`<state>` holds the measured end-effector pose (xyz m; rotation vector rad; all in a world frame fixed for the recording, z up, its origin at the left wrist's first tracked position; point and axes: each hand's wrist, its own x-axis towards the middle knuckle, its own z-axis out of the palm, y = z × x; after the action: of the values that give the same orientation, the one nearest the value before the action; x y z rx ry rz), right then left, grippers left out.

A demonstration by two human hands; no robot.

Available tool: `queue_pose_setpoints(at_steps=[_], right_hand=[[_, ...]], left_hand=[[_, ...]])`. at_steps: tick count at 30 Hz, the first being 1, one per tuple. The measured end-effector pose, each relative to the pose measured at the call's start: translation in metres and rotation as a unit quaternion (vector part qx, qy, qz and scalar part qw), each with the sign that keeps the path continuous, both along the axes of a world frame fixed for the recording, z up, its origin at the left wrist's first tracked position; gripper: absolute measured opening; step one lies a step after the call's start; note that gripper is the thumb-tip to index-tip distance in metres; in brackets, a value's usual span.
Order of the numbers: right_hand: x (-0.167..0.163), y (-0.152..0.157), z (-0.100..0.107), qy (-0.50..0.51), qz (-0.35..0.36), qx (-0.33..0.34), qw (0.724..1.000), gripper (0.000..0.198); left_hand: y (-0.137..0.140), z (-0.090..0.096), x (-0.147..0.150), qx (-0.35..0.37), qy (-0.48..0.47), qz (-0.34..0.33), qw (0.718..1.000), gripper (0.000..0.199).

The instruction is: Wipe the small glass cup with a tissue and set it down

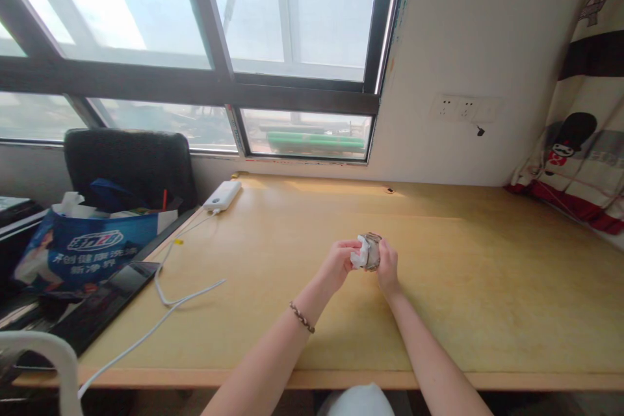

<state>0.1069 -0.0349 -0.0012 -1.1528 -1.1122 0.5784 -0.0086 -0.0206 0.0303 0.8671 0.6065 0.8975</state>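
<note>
My left hand pinches a crumpled white tissue and presses it against the near side of a small grey object with a brownish patterned rim. My right hand grips that object from the right, fingers closed round its edge. What kind of object it is cannot be made out at this size. Both hands are close together, over the middle of the yellowish wooden table. A braided bracelet circles my left wrist.
A white power strip lies at the table's far left corner, with a white cable trailing toward the front edge. Left of the table stand a black chair and a blue printed bag. A patterned curtain hangs at the right.
</note>
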Motion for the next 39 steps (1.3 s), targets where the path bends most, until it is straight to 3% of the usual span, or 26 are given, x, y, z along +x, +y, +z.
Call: queue_pose_setpoints(at_steps=[5, 9, 18, 21, 25, 29, 31, 33, 36, 39], right_hand=[[0.001, -0.002, 0.006, -0.026, 0.012, -0.002, 1.000, 0.034], [0.002, -0.004, 0.006, -0.071, -0.002, -0.019, 0.997, 0.031], [0.000, -0.011, 0.009, -0.127, 0.002, 0.004, 0.992, 0.035], [-0.001, -0.010, 0.008, -0.085, 0.011, 0.014, 0.996, 0.035], [-0.001, -0.003, 0.002, 0.072, 0.027, -0.008, 0.997, 0.039], [0.003, 0.002, -0.002, 0.237, 0.098, -0.090, 0.962, 0.050], [0.004, 0.004, -0.002, 0.282, 0.131, -0.099, 0.945, 0.051], [0.004, 0.004, -0.002, 0.303, 0.147, -0.099, 0.937, 0.049], [0.001, 0.004, -0.003, 0.315, 0.163, -0.111, 0.928, 0.048], [-0.002, 0.003, -0.003, 0.325, 0.171, -0.122, 0.922, 0.048]], left_hand=[[0.005, -0.009, 0.002, -0.082, -0.084, 0.030, 0.993, 0.021], [0.012, -0.015, 0.003, -0.127, -0.131, 0.041, 0.982, 0.012], [0.013, -0.013, 0.003, -0.153, -0.146, 0.067, 0.975, 0.016], [0.009, -0.008, 0.004, -0.123, -0.108, 0.068, 0.984, 0.022], [0.003, -0.002, 0.004, -0.021, -0.040, 0.079, 0.996, 0.029], [0.006, 0.003, -0.002, 0.107, 0.018, 0.142, 0.984, 0.039], [0.008, 0.005, -0.006, 0.187, 0.074, 0.195, 0.960, 0.036], [0.008, 0.006, -0.011, 0.291, 0.167, 0.220, 0.916, 0.031], [0.005, 0.006, -0.017, 0.473, 0.319, 0.138, 0.810, 0.032], [0.003, 0.005, -0.019, 0.574, 0.412, 0.060, 0.705, 0.039]])
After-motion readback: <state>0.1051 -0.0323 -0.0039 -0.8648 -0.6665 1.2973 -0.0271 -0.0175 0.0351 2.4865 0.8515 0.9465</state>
